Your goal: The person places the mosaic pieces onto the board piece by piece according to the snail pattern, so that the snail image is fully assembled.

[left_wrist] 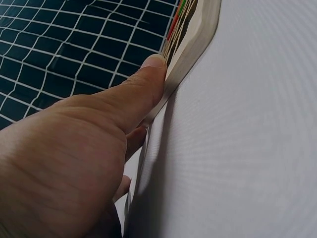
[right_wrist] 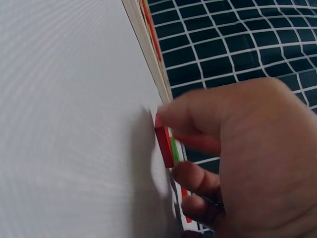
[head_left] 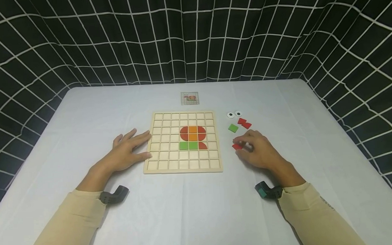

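A white cloth is covering the desk [head_left: 186, 205], and a black curtain [head_left: 112, 49] with white grid lines is hanging behind it and along both sides. Mid-desk, the board [head_left: 184, 171] is lying flat, red, orange and green pieces sitting in its cells; the card [head_left: 189, 98] is lying beyond its far edge. Further right, two eyes [head_left: 230, 115] are resting near a green tile [head_left: 233, 128] and two red tiles [head_left: 247, 125].

The left hand [head_left: 127, 152] is spreading its fingers, grasping nothing, fingertips and thumb touching the board's left edge. The right hand [head_left: 256, 149], right of the board, is curling its fingers and pinching a red piece [head_left: 237, 146] between thumb and finger.
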`<state>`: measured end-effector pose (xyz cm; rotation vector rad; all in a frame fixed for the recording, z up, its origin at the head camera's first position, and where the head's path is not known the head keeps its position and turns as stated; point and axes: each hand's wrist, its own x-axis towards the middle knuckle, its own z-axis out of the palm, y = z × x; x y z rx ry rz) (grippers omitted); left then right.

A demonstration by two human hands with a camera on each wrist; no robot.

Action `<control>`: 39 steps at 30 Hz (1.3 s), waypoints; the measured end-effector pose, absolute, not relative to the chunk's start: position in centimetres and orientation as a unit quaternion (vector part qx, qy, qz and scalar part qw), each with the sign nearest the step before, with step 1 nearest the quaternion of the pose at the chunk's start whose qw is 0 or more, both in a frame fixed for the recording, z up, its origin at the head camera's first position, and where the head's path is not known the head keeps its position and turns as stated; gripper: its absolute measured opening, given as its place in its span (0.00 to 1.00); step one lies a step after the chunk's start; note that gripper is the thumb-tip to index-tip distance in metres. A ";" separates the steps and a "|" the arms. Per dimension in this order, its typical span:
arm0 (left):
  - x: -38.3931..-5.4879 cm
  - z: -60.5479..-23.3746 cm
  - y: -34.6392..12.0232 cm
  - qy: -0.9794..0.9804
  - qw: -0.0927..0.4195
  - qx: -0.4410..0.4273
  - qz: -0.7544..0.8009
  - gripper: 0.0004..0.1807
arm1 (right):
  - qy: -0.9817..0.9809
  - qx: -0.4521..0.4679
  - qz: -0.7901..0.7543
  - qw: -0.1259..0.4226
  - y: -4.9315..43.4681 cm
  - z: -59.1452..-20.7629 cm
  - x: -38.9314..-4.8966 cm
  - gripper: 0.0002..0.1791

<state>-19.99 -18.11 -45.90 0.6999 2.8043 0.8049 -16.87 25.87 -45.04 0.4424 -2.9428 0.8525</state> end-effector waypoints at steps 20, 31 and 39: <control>-20.1 -45.7 -18.0 0.932 0.075 0.235 0.264 0.39 | -0.965 0.108 0.240 0.007 25.9 -44.8 -17.1 0.13; -20.1 -45.9 -18.0 0.933 0.078 0.226 0.267 0.39 | -0.954 0.088 0.287 0.006 25.6 -45.2 -17.0 0.12; -20.1 -45.7 -18.0 0.933 0.079 0.229 0.267 0.39 | -0.938 0.125 0.322 0.042 25.9 -45.3 -17.0 0.06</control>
